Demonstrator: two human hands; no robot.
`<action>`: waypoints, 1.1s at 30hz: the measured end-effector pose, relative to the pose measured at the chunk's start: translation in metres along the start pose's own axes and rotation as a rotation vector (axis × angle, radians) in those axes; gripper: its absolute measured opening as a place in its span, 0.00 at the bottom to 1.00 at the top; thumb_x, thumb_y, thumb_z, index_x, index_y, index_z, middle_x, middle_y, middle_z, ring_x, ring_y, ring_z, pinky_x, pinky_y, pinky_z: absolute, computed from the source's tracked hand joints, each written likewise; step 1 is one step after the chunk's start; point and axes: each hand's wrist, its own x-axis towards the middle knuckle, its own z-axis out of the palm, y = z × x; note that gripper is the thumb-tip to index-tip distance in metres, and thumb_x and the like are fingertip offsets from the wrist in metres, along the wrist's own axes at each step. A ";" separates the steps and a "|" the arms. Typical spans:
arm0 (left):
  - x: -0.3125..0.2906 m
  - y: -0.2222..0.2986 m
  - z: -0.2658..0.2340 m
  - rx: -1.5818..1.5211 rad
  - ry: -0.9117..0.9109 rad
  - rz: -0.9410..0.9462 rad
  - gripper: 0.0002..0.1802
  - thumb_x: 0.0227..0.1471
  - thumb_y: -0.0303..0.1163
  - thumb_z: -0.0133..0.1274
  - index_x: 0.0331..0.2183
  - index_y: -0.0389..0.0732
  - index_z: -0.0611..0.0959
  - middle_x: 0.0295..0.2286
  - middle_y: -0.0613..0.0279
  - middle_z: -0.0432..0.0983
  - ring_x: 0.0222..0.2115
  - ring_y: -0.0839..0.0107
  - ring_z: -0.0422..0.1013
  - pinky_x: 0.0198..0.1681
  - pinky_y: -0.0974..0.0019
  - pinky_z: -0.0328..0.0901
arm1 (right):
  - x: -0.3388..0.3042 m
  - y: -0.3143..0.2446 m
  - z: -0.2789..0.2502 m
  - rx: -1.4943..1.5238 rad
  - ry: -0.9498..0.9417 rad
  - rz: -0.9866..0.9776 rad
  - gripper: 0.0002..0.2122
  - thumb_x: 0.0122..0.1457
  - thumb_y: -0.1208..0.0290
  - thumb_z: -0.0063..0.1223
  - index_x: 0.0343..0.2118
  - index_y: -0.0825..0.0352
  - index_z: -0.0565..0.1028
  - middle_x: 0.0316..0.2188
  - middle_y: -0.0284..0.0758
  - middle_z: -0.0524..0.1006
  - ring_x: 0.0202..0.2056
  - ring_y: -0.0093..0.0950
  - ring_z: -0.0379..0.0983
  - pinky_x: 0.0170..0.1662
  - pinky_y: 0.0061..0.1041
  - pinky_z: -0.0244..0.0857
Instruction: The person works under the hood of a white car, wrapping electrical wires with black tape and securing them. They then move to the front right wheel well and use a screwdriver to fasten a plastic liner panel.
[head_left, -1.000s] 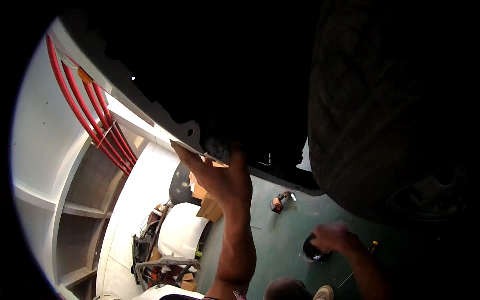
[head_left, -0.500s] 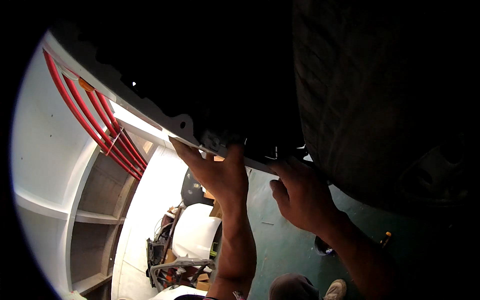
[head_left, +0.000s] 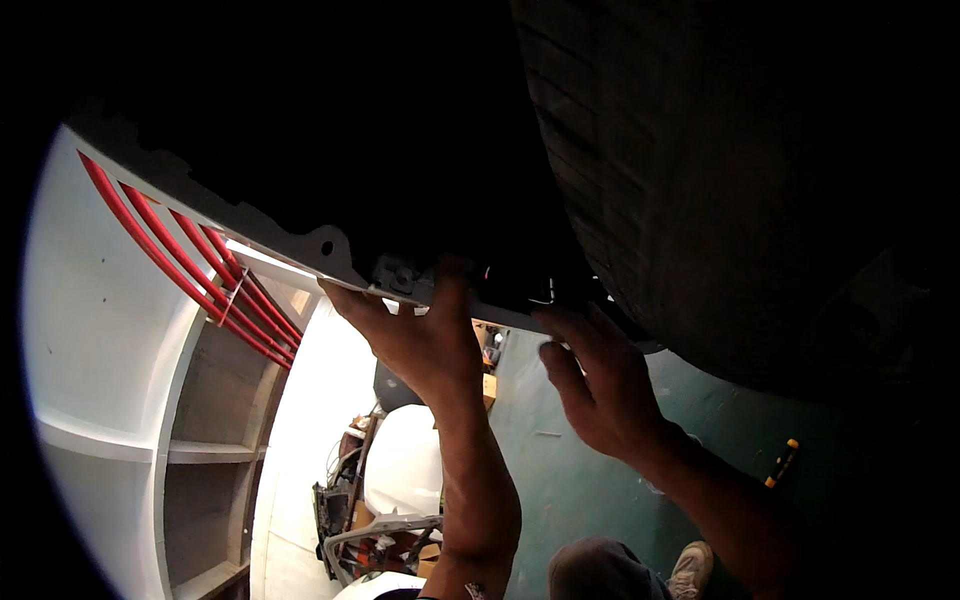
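A pale car body panel (head_left: pixel 215 200) curves across the view, its inner side mostly in shadow. My left hand (head_left: pixel 430 350) clasps its lower edge, fingers on the outer face and thumb on the inner side. Beside that thumb is a small bracket-like fitting (head_left: pixel 397 276), and left of it a tab (head_left: pixel 343 262) with a round hole. Farther right, close to the dark tyre (head_left: pixel 620 170), my right hand (head_left: pixel 605 395) reaches up to the same edge. Its fingers are stretched out and its thumb stands apart; the fingertips are lost in the dark.
Red pipes (head_left: pixel 240 310) run along the white wall at left. Below lie a white panel (head_left: pixel 403 460), a metal frame (head_left: pixel 380 525) and assorted parts. A yellow-and-black hand tool (head_left: pixel 782 463) rests on the green floor (head_left: pixel 540 480), near my shoe (head_left: pixel 690 570).
The view has shifted, so the tyre and panel appear farther left. Both hands stay at the panel's edge with nearly the same grip. The floor tool shows more fully.
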 end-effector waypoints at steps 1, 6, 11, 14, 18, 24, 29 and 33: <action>0.000 -0.001 0.000 -0.026 -0.009 -0.018 0.59 0.42 0.37 0.66 0.67 0.36 0.48 0.59 0.33 0.56 0.59 0.39 0.61 0.56 0.41 0.66 | 0.008 -0.006 0.002 0.044 0.050 -0.049 0.15 0.66 0.73 0.47 0.54 0.66 0.69 0.45 0.44 0.73 0.42 0.36 0.75 0.44 0.34 0.71; 0.004 0.002 -0.001 -0.078 -0.057 -0.026 0.54 0.44 0.40 0.67 0.64 0.36 0.54 0.56 0.36 0.61 0.57 0.42 0.65 0.51 0.46 0.72 | 0.049 -0.028 0.014 0.188 0.093 -0.243 0.16 0.68 0.71 0.44 0.58 0.65 0.68 0.49 0.43 0.71 0.48 0.35 0.71 0.51 0.34 0.67; 0.002 -0.013 -0.003 0.014 -0.047 0.019 0.48 0.48 0.43 0.65 0.61 0.37 0.58 0.55 0.43 0.64 0.56 0.47 0.67 0.49 0.48 0.75 | 0.063 -0.032 0.017 0.190 -0.047 -0.251 0.15 0.68 0.69 0.44 0.55 0.65 0.71 0.50 0.42 0.71 0.51 0.36 0.69 0.53 0.35 0.67; 0.006 -0.015 -0.002 -0.005 -0.072 0.039 0.46 0.49 0.45 0.64 0.60 0.37 0.59 0.53 0.45 0.65 0.55 0.49 0.68 0.48 0.49 0.75 | 0.069 -0.033 0.014 0.247 -0.095 -0.187 0.14 0.68 0.68 0.45 0.53 0.66 0.73 0.50 0.41 0.71 0.51 0.35 0.69 0.53 0.35 0.67; -0.025 -0.024 -0.005 0.021 -0.079 0.029 0.43 0.51 0.45 0.63 0.59 0.37 0.60 0.51 0.46 0.66 0.54 0.50 0.68 0.48 0.50 0.76 | 0.043 -0.015 0.018 0.381 -0.110 -0.166 0.14 0.68 0.66 0.46 0.51 0.67 0.74 0.49 0.41 0.71 0.51 0.35 0.70 0.52 0.35 0.67; -0.026 -0.026 0.000 0.004 -0.059 0.051 0.46 0.50 0.43 0.64 0.62 0.37 0.58 0.54 0.44 0.64 0.56 0.48 0.67 0.51 0.47 0.73 | 0.047 -0.014 0.023 0.407 0.024 -0.233 0.08 0.62 0.74 0.49 0.39 0.72 0.76 0.37 0.44 0.76 0.37 0.33 0.76 0.41 0.33 0.71; -0.010 -0.012 0.000 -0.014 -0.033 0.000 0.47 0.49 0.42 0.64 0.62 0.38 0.58 0.55 0.44 0.64 0.57 0.48 0.66 0.52 0.45 0.72 | 0.063 -0.026 0.012 0.377 -0.144 -0.165 0.13 0.63 0.68 0.53 0.47 0.68 0.75 0.45 0.40 0.73 0.46 0.33 0.73 0.49 0.34 0.69; -0.008 -0.028 -0.006 0.059 -0.071 0.009 0.46 0.52 0.45 0.61 0.63 0.38 0.58 0.54 0.44 0.65 0.55 0.49 0.68 0.51 0.48 0.70 | 0.068 -0.040 0.019 0.422 -0.021 -0.086 0.15 0.57 0.72 0.59 0.46 0.68 0.75 0.41 0.39 0.75 0.41 0.32 0.75 0.45 0.33 0.70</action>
